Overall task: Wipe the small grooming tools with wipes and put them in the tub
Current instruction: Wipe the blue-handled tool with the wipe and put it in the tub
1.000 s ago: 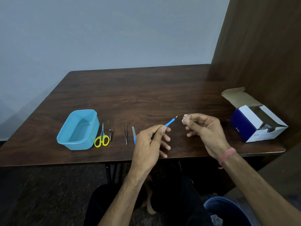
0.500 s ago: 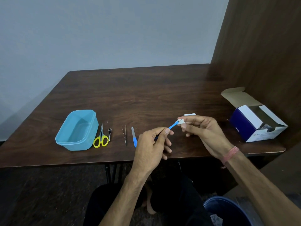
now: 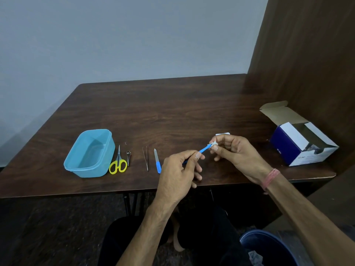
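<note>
My left hand [image 3: 179, 171] pinches the handle of a thin blue tool [image 3: 204, 149] above the table's front edge. My right hand [image 3: 237, 154] pinches a small white wipe [image 3: 214, 144] around that tool's tip. On the table to the left lie a blue-handled nail file [image 3: 157, 161], tweezers [image 3: 145, 158], a nail clipper [image 3: 128, 155] and yellow-handled scissors [image 3: 118, 163]. The light blue tub [image 3: 90, 153] stands at the far left with nothing visible inside.
An open blue-and-white cardboard box [image 3: 301, 142] sits at the table's right end, beside a brown wooden wall. A white wipe packet [image 3: 222, 134] peeks out behind my right hand. A blue bin [image 3: 267, 246] stands on the floor at the lower right.
My right hand has brought the wipe onto the tip of the blue tool, which was apart from it a second ago. My left hand keeps hold of the handle.
</note>
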